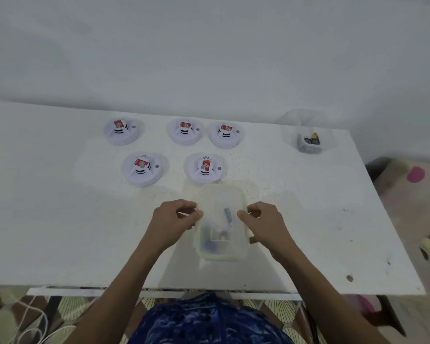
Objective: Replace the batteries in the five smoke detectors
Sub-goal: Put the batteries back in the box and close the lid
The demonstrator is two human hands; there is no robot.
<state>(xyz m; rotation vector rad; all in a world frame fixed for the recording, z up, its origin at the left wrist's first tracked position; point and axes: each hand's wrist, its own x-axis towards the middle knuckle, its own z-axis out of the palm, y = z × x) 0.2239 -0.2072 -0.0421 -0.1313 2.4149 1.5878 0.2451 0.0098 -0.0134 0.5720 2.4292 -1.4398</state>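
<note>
Several white round smoke detectors stand on the white table (60, 219), each with a red label on top: three in a back row (122, 131) (185, 131) (225, 134) and two in front (142, 169) (205, 169). A clear lidded plastic container (221, 222) lies near the front middle, with small dark items showing dimly through it. My left hand (175, 219) pinches its left rim. On the opposite rim, my right hand (263, 222) grips with curled fingers.
A clear plastic cup (308, 137) holding batteries stands at the back right of the table. The wall rises right behind the table. Patterned floor and white cords show below the front edge; a pink thing lies on the floor at right.
</note>
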